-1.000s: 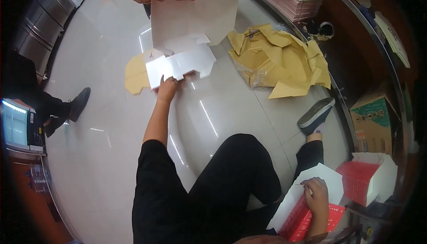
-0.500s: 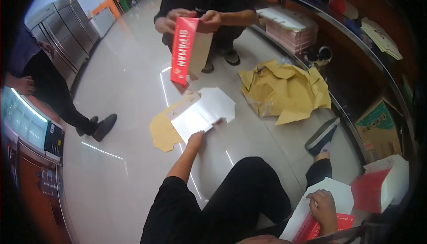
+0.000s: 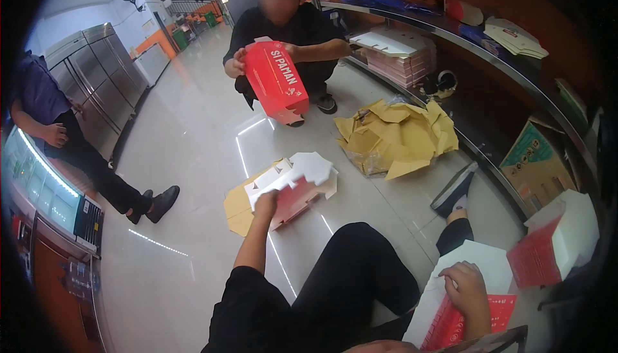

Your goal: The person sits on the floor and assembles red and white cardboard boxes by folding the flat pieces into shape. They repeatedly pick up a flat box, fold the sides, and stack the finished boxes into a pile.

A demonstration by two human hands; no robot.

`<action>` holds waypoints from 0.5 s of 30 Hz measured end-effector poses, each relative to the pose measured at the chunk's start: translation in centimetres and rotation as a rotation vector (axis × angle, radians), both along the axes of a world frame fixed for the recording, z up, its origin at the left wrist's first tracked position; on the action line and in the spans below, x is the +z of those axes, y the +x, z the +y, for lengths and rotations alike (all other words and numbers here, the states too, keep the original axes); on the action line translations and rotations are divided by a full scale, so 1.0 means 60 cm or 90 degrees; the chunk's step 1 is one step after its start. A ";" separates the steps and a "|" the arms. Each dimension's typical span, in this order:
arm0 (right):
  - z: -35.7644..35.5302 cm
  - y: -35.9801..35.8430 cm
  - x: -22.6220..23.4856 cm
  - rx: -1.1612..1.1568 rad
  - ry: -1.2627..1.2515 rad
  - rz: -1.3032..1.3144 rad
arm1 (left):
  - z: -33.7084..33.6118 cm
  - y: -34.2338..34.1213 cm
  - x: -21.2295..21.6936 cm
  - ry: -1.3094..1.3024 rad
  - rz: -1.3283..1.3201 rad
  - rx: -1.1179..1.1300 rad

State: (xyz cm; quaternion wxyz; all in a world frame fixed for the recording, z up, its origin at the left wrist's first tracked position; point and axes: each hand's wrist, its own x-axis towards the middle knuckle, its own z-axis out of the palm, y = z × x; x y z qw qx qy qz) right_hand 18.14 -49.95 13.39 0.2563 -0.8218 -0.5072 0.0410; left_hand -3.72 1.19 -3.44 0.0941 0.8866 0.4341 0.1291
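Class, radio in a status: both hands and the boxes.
Left hand gripping flat box off floor stack. Right hand resting on flat box. Nothing blocking.

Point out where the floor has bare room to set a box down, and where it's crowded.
Bare floor lies between the standing person's shoes and the flat box stack under the left hand. Crowded: around the crumpled brown paper and by the right hand on red-and-white cartons.

Black short-sleeved top, black trousers, dark slip-on shoe with pale sole, bare forearms.
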 end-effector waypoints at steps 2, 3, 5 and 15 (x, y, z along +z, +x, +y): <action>-0.003 -0.003 0.002 0.006 0.002 0.007 | -0.028 -0.001 0.057 0.101 -0.146 0.115; -0.004 -0.005 0.003 0.009 0.004 0.011 | -0.046 0.002 0.094 0.074 -0.150 0.116; -0.004 -0.011 0.008 0.013 0.002 0.010 | -0.061 -0.001 0.145 -0.014 -0.108 0.060; 0.004 -0.021 0.010 0.040 -0.025 -0.012 | -0.307 0.133 0.340 -0.049 0.082 -0.404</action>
